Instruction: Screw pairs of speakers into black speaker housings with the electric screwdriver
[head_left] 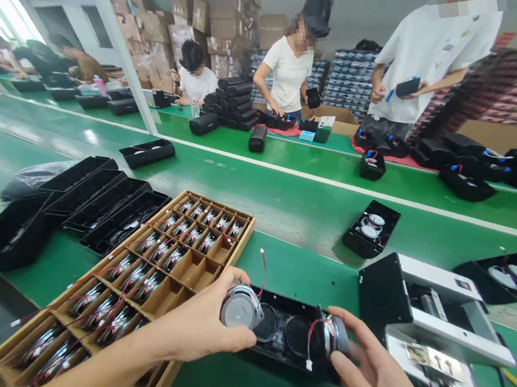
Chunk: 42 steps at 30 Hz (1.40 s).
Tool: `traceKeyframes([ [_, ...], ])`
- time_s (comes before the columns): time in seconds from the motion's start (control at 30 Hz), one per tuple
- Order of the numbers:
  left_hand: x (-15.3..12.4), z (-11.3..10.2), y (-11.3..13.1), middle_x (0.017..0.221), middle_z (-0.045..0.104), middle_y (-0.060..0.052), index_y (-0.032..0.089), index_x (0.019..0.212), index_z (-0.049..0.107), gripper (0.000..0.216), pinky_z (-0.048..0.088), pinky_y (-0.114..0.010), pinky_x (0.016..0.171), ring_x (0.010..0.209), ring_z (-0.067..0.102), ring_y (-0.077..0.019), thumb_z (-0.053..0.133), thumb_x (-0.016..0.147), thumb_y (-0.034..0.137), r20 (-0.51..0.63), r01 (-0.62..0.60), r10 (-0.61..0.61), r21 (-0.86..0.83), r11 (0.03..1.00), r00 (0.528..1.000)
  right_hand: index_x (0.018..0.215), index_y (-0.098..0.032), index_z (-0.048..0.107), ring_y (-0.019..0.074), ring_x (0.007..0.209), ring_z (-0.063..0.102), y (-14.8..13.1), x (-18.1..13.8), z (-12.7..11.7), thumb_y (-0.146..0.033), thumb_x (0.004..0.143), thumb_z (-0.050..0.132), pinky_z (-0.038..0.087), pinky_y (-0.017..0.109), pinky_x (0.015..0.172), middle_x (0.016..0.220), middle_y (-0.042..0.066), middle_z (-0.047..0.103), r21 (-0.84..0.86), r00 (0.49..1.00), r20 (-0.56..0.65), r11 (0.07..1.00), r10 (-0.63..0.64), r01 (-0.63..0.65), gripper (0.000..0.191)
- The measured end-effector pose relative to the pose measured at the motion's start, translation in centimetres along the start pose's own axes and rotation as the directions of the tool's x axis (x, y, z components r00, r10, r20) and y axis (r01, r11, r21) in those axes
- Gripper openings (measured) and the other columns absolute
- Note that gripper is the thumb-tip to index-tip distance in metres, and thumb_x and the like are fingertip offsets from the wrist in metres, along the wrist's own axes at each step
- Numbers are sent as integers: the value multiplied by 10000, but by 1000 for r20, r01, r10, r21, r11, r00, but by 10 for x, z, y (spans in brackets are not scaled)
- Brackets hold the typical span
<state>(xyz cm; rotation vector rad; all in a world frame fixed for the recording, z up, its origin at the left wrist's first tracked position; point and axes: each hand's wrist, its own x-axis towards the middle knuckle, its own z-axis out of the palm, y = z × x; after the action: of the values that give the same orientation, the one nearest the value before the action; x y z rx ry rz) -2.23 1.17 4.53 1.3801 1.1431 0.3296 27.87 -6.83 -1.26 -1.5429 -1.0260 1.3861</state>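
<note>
My left hand (217, 321) is closed round a small round speaker driver (239, 312), its silver back facing up and a red-and-black lead with a white plug rising from it. In my right hand (366, 356) a second speaker driver (338, 334) is gripped on edge, its wire and white plug hanging to the left. Both are just above a black speaker housing (295, 299) with two round grilles inside, one near each hand. Left of it lies a divided wooden tray (248, 220) of speaker drivers with a few vacant compartments.
Black housings (113, 205) are stacked at the left. A white-and-black machine (436, 316) stands at my right, with a black housing holding drivers (513, 275) behind it. Another fitted housing (371, 230) sits on the green belt. Across it, co-workers (287, 67) handle black units.
</note>
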Motion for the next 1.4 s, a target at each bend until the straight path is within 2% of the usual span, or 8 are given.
traceKeyframes([
  [0.13,7,-1,2,959,642,23,259,1133,440,458,483,-296,660,771,591,-178,727,778,278,-81,-81,116,346,935,990,1404,-274,579,165,846,713,19,12,1,-524,990,540,553,242,541,1369,122,656,-459,959,26,849,-283,263,485],
  [0.2,15,2,0,955,645,18,257,1078,461,393,483,-315,708,820,597,-198,710,774,274,-114,-138,200,408,903,973,1370,-294,600,173,844,750,23,19,2,-468,1014,525,592,260,551,1342,82,683,-702,876,101,591,-472,399,403],
  [0.3,26,2,-4,957,636,20,257,1091,476,384,483,-321,719,820,594,-198,691,773,264,-144,-177,259,421,890,955,1337,-239,608,199,803,787,15,26,-1,-445,1052,500,635,303,586,1181,59,772,-870,671,281,112,-686,480,368],
  [0.4,32,-4,-8,1034,635,3,249,1083,507,373,511,-328,806,899,619,-202,673,751,211,-138,-256,348,446,858,927,1309,-190,623,195,870,800,-4,26,-7,-439,1078,449,657,295,671,1116,63,799,-847,536,428,-116,-728,519,382],
  [0.57,32,-12,-9,1184,675,-28,236,1151,587,389,548,-326,934,1052,670,-214,657,773,176,-109,-368,472,483,795,875,1301,-206,658,183,911,776,-21,25,-9,-454,1077,441,643,296,745,1095,43,796,-788,506,539,-192,-673,584,398],
  [0.9,33,-9,-20,1330,713,-44,242,1230,701,440,518,-382,1123,1243,672,-271,735,792,248,-94,-366,454,458,810,886,1164,-197,696,196,870,680,-1,40,7,-413,1111,289,462,371,759,1049,31,791,-829,586,507,-170,-632,533,464],
  [1.07,33,-5,-21,1189,629,-32,242,1133,717,338,570,-300,941,1039,684,-198,730,796,232,-106,-366,437,392,844,893,1224,-207,699,197,938,650,-2,39,4,-397,1105,364,422,363,829,1094,24,780,-809,595,546,-185,-590,559,403],
  [1.4,30,-6,-23,1137,633,-10,254,1174,712,368,554,-301,914,1008,660,-190,740,808,228,-98,-350,399,319,881,912,1240,-187,703,185,948,634,-7,39,5,-410,1088,458,424,345,852,1074,35,758,-790,601,568,-168,-562,590,365],
])
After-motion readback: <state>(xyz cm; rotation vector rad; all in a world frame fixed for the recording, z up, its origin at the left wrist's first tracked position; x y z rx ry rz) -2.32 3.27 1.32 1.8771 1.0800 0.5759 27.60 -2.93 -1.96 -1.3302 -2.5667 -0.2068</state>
